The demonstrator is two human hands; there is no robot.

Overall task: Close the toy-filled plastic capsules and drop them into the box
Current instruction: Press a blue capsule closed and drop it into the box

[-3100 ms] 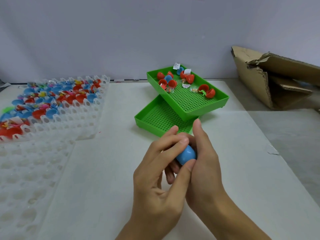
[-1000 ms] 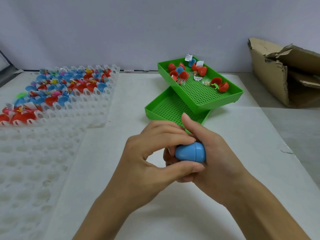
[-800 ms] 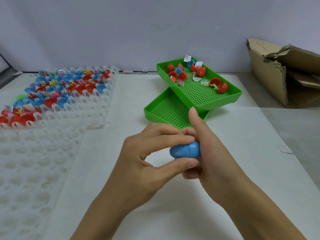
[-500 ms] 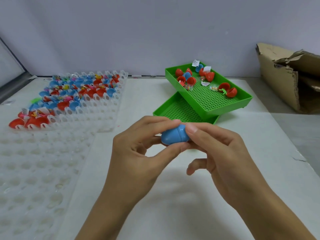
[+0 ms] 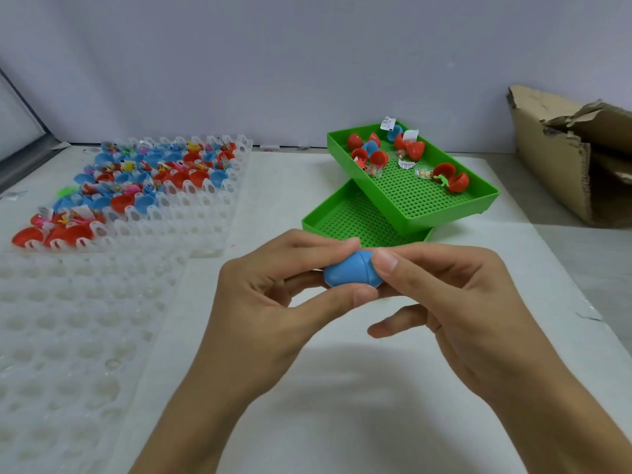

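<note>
A white table (image 5: 342,388) filled the view, with a clear plastic cell tray (image 5: 68,336) spread along its left side; the far cells held open red and blue capsule halves (image 5: 154,172) with small toys in them. At the far right stood a torn cardboard box (image 5: 564,159), well apart from the hands. Between them, two green perforated trays (image 5: 420,206) sat crosswise, the upper one resting on the lower and holding a few open capsules at its far end.

Near the middle, both hands met on a blue capsule (image 5: 352,273) held above the table. The left hand (image 5: 270,302) pinched it between thumb and fingertips; the right hand (image 5: 455,302) pressed its thumb and forefinger on the right end, the lower fingers loosely spread.

The two halves looked joined at a seam, though whether it had fully snapped shut was hard to say. I judged the closing step nearly finished; the next move called for one hand to carry the capsule far right and let it drop into the box.
</note>
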